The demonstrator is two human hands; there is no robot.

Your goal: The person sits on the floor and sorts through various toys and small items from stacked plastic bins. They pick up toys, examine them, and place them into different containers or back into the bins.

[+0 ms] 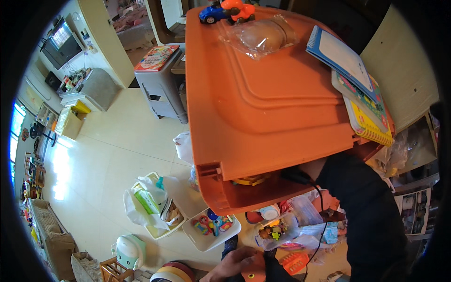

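Observation:
The right sleeve reaches under the lid of a large orange plastic bin (263, 127). Only the wrist side of my right hand (314, 169) shows at the opening; its fingers are hidden inside. Beside it is a black object (295, 176) with a thin black cable (322, 221) hanging down from the bin. Whether the hand grips that object cannot be seen. Low in front, my left hand (235, 263) is closed on an orange toy (254, 271) with a round eye on it. A yellow piece (251, 180) lies inside the bin opening.
On the lid sit a blue toy car (211, 14), a plastic-wrapped item (263, 37) and several notebooks (345, 61). Below stand a white tray of toys (197, 232), a cream basket (155, 228), a clear toy box (282, 242) and an orange basket (293, 262). A grey stool (162, 89) stands behind.

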